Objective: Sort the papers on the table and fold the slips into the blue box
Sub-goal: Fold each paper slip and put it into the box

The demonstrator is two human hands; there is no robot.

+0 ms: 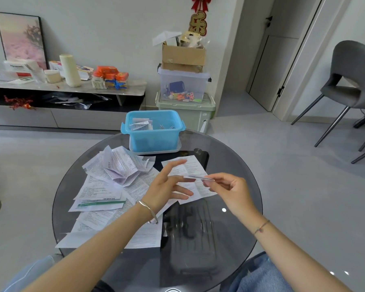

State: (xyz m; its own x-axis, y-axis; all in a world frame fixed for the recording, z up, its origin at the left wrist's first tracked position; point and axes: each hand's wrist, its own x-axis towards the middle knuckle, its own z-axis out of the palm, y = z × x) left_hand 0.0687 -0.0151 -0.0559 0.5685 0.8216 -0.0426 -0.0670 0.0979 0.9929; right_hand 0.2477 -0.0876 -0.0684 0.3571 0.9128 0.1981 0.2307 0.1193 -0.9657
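Observation:
A blue box [154,138] stands at the far side of the round glass table [230,165] with several folded slips inside. Printed papers [105,190] lie heaped on the table's left half, some crumpled. One flat sheet [195,165] lies in the middle. My right hand [230,190] pinches a thin folded slip [197,177], seen edge-on, above that sheet. My left hand [167,186] hovers beside it with fingers spread and relaxed, fingertips close to the slip's left end.
A dark suitcase [194,239] shows through the glass under the table. Behind the box are stacked storage bins [184,98] and a cardboard box [183,56]. A low cluttered shelf [72,87] runs along the left wall; a grey chair [350,85] stands at right.

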